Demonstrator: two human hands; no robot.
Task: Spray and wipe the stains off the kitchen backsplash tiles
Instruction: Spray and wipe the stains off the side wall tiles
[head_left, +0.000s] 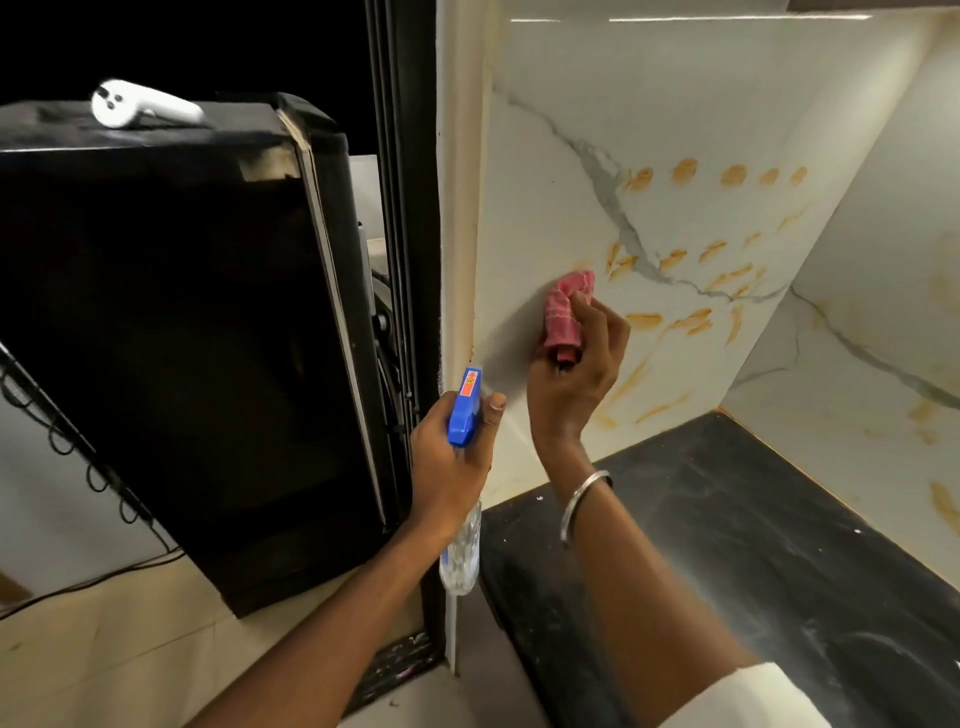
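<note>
Head view is showing the right hand (576, 374) gripping a bunched cloth (563, 312) and pressing it onto the tiles (675, 104), the left hand (452, 457) clutching the sprayer (464, 410) below the cloth, and most stains (685, 171), right of the cloth, seemingly awaiting wiping.

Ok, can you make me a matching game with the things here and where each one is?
Things:
1 spray bottle
2 cloth
3 bangle
4 orange stains

Places:
A on the tiles
B held in the left hand
C gripped in the right hand
D round the right wrist

Pairs: 1-B, 2-C, 3-D, 4-A
</note>
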